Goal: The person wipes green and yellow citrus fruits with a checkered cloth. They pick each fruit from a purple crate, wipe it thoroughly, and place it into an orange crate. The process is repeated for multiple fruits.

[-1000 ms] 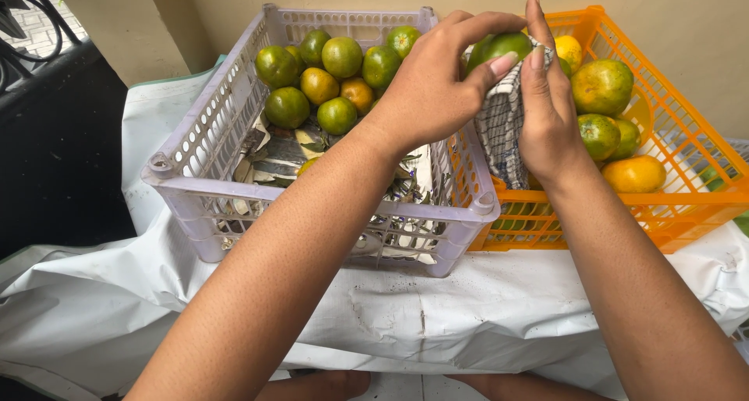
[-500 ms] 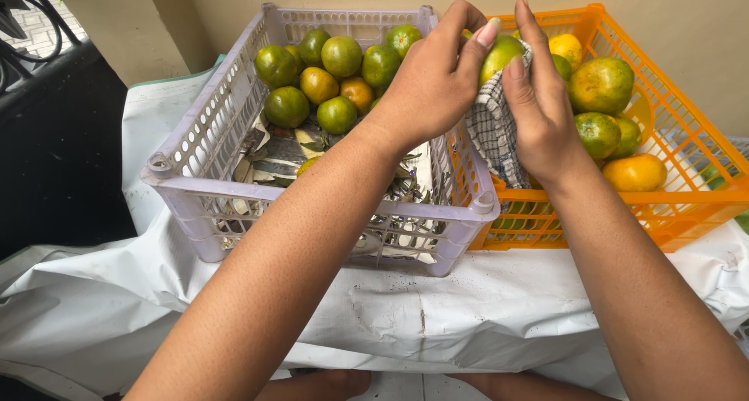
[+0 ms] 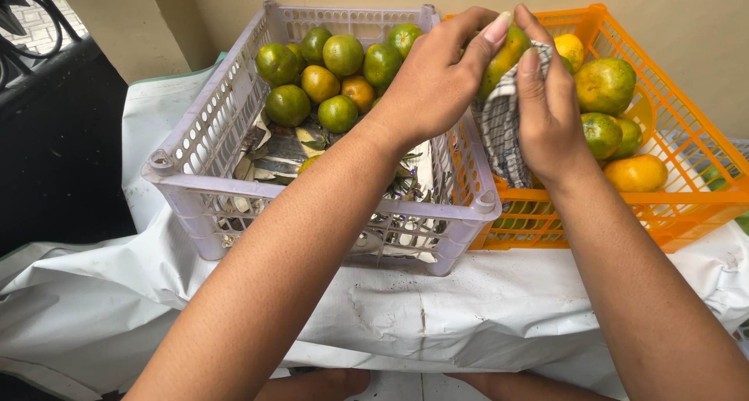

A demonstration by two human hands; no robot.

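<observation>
Your left hand (image 3: 433,77) grips a green-yellow citrus fruit (image 3: 505,54) above the crates' shared edge — your right hand (image 3: 546,108), clutching a checked cloth (image 3: 499,128), has wrapped closer round it — wiping evidently under way.

Checked cloth (image 3: 499,128) (lilac (image 3: 234,112), orange crates (image 3: 686,136))

A single head-worn view looks steeply down and forward from close above both hands, over the lilac crate (image 3: 234,128), orange crate (image 3: 686,159) and white-covered tabletop (image 3: 390,323).
</observation>
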